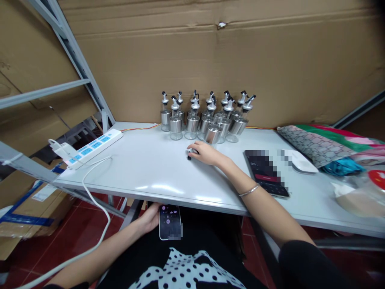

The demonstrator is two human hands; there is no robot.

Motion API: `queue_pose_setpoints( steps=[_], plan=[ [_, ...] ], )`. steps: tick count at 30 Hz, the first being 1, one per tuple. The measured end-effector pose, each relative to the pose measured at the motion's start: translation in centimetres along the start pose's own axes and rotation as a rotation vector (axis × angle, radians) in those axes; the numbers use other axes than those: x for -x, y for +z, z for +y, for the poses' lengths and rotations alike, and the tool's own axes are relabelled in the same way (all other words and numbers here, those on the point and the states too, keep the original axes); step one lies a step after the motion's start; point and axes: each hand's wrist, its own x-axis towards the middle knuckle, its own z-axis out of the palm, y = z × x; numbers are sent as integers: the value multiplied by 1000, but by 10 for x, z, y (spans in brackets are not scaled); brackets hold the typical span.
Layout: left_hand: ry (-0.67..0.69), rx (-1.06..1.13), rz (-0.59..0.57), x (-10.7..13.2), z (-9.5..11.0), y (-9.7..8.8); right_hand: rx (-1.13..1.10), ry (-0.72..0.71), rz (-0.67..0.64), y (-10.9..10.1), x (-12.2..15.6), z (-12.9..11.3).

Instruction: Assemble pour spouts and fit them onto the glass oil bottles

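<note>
Pour spout, silver body with black tips: on the tabletop, under the right hand, in front of the bottles.

Head view: right hand is palm-down, fingers bent over the spout and at least touching it; can't tell if they're pinched on it. Thin silvery bangle on that forearm. Left hand is closed around the edge of a light-framed smartphone, below the table edge, over the lap; its screen is dark with purple round icons.

Just behind the right hand: cluster of clear glass bottles, roughly two rows, cylindrical, brushed-metal sleeves round the bodies, most topped with silver spouts and black tips. Nearest one, a metal-sleeved bottle, sits right by the knuckles; no spout seen on it.

Tabletop is smooth, pale grey, glossy enough to throw light streaks. Right of the forearm: flat black phone, reddish bar on screen, part pixelated; then a white round-cornered slab, a grey pouch with a scale-like print, and a roll of tape, blurred. Left end: long white plastic power strip, blue socket faces, white cable drooping off the edge. Backdrop is creased brown cardboard, small tear up top.
</note>
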Motion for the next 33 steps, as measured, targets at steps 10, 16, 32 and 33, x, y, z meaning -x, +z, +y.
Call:
queue_pose_setpoints(
  steps=[10, 16, 32, 33],
  plan=[
    [-18, 130, -82, -8, -2, -8, -35, -54, 86, 0, 0, 0],
    [4, 154, -128, -4, 0, -6, -48, -64, -48, -3, 1, -11],
    [-10, 119, -147, -5, 0, -8, 19, 104, 189, -6, 7, -50],
    [-10, 121, -141, -5, 0, -8, -4, 111, 225, -4, 6, -50]
  ],
)
